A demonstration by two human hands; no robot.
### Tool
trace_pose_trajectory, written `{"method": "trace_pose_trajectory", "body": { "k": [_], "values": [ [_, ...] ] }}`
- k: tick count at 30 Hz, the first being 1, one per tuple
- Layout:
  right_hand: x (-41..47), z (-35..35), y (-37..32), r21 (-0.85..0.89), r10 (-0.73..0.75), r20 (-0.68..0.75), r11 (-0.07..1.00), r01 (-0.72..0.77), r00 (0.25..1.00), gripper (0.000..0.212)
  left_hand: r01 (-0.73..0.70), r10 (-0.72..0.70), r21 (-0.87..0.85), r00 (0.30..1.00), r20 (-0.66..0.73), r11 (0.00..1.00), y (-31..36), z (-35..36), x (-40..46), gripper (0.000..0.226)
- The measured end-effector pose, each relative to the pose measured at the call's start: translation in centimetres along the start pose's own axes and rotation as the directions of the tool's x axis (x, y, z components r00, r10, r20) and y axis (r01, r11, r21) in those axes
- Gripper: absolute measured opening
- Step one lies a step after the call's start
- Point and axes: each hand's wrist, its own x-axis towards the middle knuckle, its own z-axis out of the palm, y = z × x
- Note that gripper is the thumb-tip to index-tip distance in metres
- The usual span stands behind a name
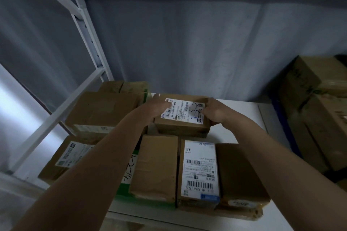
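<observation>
Shelving frame (pixel 90 47) of white metal climbs at ten o'clock from the parcel in hand, with one upright and slanted braces. Below it on the far left are three cardboard boxes. A large plain box (pixel 101 110) lies at nine o'clock, a taped box (pixel 129 88) with a green strip sits behind it at ten o'clock, and a lower box (pixel 69 155) with one white label is at eight o'clock.

The left hand (pixel 157 108) comes next. It grips the left edge of the small parcel (pixel 185 127), with its fingers laid over the top and partly covering the label; they are blurred. The small parcel is on or just above the white shelf (pixel 244 118), at the middle of the view, behind the front row. I cannot tell if it is lifted. It carries one white shipping label with blue handwriting. The right hand (pixel 216 111) holds its right edge, fingers curled over the top and thumb low at the near corner. Both hands are closed on this one parcel.

At six o'clock, four boxes stand side by side along the shelf's front edge:
- a green-edged box (pixel 129 172) with a handwritten white strip
- a plain brown box (pixel 155 167)
- a barcode box (pixel 199 172) under one long white label
- a wide brown box (pixel 240 172)

At three o'clock, well apart from the hands, dim large cartons (pixel 319 84) are stacked. I can make out at least three, but the dark hides the exact count.
</observation>
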Motion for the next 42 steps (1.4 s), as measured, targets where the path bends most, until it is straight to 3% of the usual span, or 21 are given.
{"method": "trace_pose_trajectory", "body": {
  "k": [4, 15, 23, 27, 30, 34, 38, 42],
  "values": [
    [-1.3, -2.2, 0.5, 0.055, -0.01, -0.132, 0.998, 0.018, 0.991, 0.028, -0.036, 0.04, -0.152, 0.999, 0.025, 0.988, 1.4, 0.2, -1.2, 0.02],
    [-8.5, -8.9, 2.7, 0.118, 0.02, -0.395, 0.993, 0.03, 0.918, 0.04, -0.157, 0.186, -0.31, 0.98, 0.069, 0.938, 6.9, 3.5, -5.7, 0.025],
    [-14.1, -14.5, 5.8, 0.114, -0.047, -0.479, 0.987, 0.115, 0.877, 0.021, -0.353, 0.409, -0.308, 0.902, 0.14, 0.884, 11.6, 6.7, -9.8, 0.027],
    [-16.8, -17.0, 7.3, 0.127, -0.05, -0.533, 0.982, 0.138, 0.845, 0.02, -0.404, 0.479, -0.33, 0.857, 0.189, 0.853, 13.6, 8.4, -11.7, 0.049],
    [-18.3, -18.7, 8.8, 0.164, -0.053, -0.569, 0.97, 0.177, 0.82, 0.029, -0.414, 0.491, -0.331, 0.849, 0.196, 0.848, 15.3, 9.9, -12.8, 0.082],
    [-20.3, -21.0, 11.2, 0.232, -0.05, -0.615, 0.942, 0.241, 0.787, 0.012, -0.451, 0.532, -0.335, 0.821, 0.207, 0.827, 17.6, 12.3, -14.2, 0.105],
    [-22.5, -23.2, 13.7, 0.256, -0.043, -0.621, 0.933, 0.254, 0.783, 0.021, -0.481, 0.565, -0.354, 0.803, 0.191, 0.802, 19.8, 15.2, -15.2, 0.097],
    [-24.5, -25.9, 16.5, 0.299, -0.021, -0.634, 0.915, 0.271, 0.773, 0.03, -0.512, 0.597, -0.359, 0.78, 0.186, 0.78, 22.1, 18.5, -16.3, 0.103]
  ]
}}
